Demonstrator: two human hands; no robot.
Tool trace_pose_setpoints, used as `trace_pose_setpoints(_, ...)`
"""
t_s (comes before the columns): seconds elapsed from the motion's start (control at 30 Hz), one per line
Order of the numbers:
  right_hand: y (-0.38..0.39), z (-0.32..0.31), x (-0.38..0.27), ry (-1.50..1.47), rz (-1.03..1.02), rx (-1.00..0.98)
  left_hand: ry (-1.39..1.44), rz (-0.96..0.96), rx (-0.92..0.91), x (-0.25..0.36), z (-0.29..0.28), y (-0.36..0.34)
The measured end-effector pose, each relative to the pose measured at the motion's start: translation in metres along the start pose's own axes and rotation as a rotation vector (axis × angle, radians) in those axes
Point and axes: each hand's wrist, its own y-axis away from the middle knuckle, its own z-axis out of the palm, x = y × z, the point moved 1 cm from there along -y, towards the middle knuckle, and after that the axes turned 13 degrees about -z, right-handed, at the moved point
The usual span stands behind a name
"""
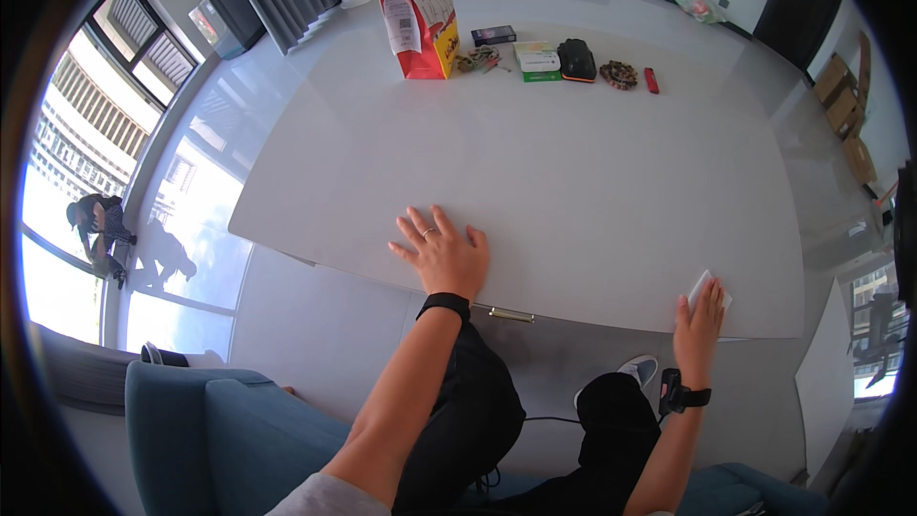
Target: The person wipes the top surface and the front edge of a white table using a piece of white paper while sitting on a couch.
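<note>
My left hand (pixel 444 253) lies on the white table (pixel 535 182) near its front edge, fingers spread, with a ring on one finger and nothing held. At the right front corner, my right hand (pixel 700 311) has its fingers together on a folded white tissue (pixel 702 282), pressing it against the tabletop.
A red paper bag (pixel 415 29), black pouch (pixel 577 60), boxes (pixel 538 62), beaded coil (pixel 619 75) and red object (pixel 651 80) stand along the far side. A teal chair (pixel 191 420) is beneath me. Another person (pixel 100 234) crouches by the left window. Cardboard (pixel 839 100) leans right.
</note>
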Motion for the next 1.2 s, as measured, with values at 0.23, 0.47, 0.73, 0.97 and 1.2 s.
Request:
trace_pose_setpoints(0.23, 0.009, 0.002, -0.056, 0.027, -0.279, -0.013, -0.001, -0.002, -0.037, 0.002, -0.005, 0.000)
trace_pose_setpoints(0.47, 0.009, 0.003, -0.091, 0.048, -0.522, -0.029, -0.001, -0.001, -0.044, 0.002, -0.005, 0.001)
trace_pose_setpoints(0.73, 0.015, -0.001, -0.116, -0.062, -0.646, -0.155, -0.028, 0.024, -0.015, 0.003, -0.004, -0.001)
trace_pose_setpoints(0.97, -0.001, 0.002, -0.142, -0.038, -0.710, -0.331, -0.003, 0.007, -0.070, -0.001, -0.006, -0.002)
trace_pose_setpoints(1.2, -0.030, 0.021, -0.170, -0.069, -0.703, -0.441, 0.039, 0.012, -0.090, -0.004, -0.007, -0.004)
